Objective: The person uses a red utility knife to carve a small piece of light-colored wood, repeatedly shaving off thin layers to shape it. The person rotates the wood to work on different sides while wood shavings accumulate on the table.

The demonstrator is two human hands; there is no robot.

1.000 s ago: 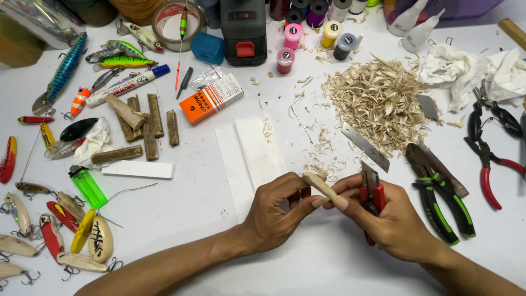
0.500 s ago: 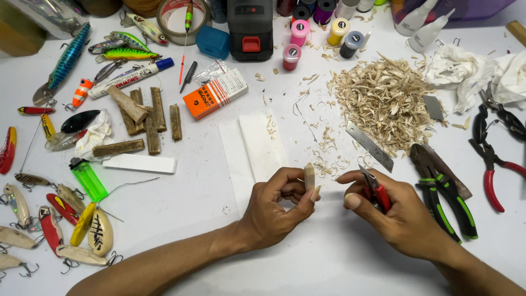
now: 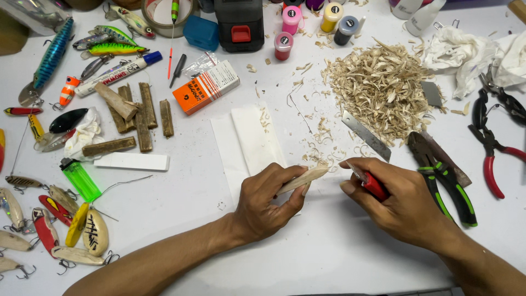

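Pale wooden stick, slim and tapered, sits low and centre over the white tabletop, pinched in the left hand, fingers curled closed around its lower end while its tip angles up to the right. Right hand is closed too, gripping a small red-handled cutter, whose front end points left toward the stick's tip, close by; whether blade and wood actually meet, I cannot tell.

Just behind the stick lies a folded white paper sheet, dusted with a few curls. Up and to the right, a big heap of pale wood shavings, and at its lower edge a loose flat metal blade. Beside the right hand rest green-and-black-handled pliers; further right, red-handled pliers and crumpled white cloth.

Over on the left: a cluster of 6 or so rough brown wood blocks, a flat white bar, a green lighter, an orange-and-white box. Painted fishing lures crowd the left edge, hooks and all. Along the top, a black power tool battery, a blue case and small paint pots in pink, yellow and dark caps.
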